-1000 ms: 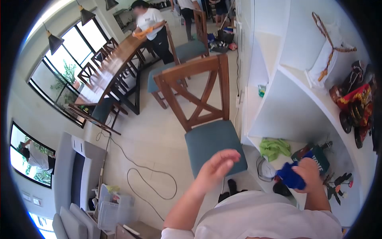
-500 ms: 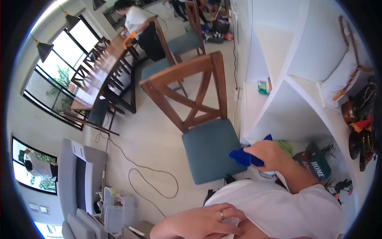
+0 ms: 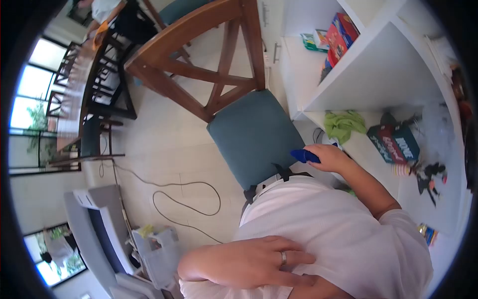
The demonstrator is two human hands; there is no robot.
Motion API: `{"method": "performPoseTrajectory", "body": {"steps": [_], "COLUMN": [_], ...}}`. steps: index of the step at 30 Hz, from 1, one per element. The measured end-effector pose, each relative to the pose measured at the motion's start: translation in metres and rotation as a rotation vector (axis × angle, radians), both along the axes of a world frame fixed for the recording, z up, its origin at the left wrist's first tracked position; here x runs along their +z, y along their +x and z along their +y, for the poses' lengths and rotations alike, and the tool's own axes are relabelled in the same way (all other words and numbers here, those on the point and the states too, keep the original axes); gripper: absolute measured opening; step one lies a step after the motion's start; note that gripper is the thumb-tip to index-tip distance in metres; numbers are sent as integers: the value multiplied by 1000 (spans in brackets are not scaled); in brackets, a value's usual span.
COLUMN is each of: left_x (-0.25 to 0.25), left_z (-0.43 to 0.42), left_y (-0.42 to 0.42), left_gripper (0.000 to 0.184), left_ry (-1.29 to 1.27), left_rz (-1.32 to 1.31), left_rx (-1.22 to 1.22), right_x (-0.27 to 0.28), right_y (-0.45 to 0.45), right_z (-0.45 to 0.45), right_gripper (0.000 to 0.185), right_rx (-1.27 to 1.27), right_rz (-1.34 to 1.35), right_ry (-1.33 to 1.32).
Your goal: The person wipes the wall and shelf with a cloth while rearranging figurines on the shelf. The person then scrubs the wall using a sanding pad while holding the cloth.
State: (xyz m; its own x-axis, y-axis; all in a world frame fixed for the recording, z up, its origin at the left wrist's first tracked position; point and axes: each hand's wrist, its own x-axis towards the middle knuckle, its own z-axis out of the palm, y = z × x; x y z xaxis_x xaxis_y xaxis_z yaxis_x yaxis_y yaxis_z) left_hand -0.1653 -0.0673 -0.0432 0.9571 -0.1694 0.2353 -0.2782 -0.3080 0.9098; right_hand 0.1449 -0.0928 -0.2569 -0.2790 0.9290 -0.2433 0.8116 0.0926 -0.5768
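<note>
A dark blue cloth (image 3: 304, 156) is bunched in my right hand (image 3: 327, 158), which is closed around it and held out over the seat's right edge. My left hand (image 3: 259, 261), with a ring on one finger, lies against the chest of my white shirt (image 3: 318, 214); its fingers are stretched out and slightly apart, holding nothing. In front of me stands a wooden chair (image 3: 254, 132) with a teal padded seat and a crossed back. Right of the chair, a lime green cloth (image 3: 343, 124) lies crumpled on a low white shelf.
White shelving (image 3: 378, 74) rises on my right, holding a dark lettered box (image 3: 393, 143) and a red package (image 3: 342, 37). A cable (image 3: 199, 192) loops over the floor. Left are a clear plastic bin (image 3: 162, 254), a grey sofa (image 3: 82, 214) and a long table (image 3: 74, 99); a person (image 3: 107, 12) stands beyond.
The view has tilted down and closer to the chair, showing more of the lower shelf. My right hand still grips the blue cloth, now a smaller bunch. My left hand stays on my chest.
</note>
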Motion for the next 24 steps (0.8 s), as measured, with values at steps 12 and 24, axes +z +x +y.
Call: {"method": "performPoseTrajectory", "body": {"steps": [12, 24], "left_x": [0, -11], "left_z": [-14, 32], "left_y": [-67, -9], "left_gripper": [15, 26], "left_ry": [-1355, -290], "left_rz": [-551, 77], "left_rx": [283, -449], "right_x": [-125, -85], "right_y": [-69, -51], "right_z": [-140, -168], "right_gripper": [48, 49], "right_rx": [-602, -875], "right_rz": [-91, -53], "right_ry": [-359, -592]}}
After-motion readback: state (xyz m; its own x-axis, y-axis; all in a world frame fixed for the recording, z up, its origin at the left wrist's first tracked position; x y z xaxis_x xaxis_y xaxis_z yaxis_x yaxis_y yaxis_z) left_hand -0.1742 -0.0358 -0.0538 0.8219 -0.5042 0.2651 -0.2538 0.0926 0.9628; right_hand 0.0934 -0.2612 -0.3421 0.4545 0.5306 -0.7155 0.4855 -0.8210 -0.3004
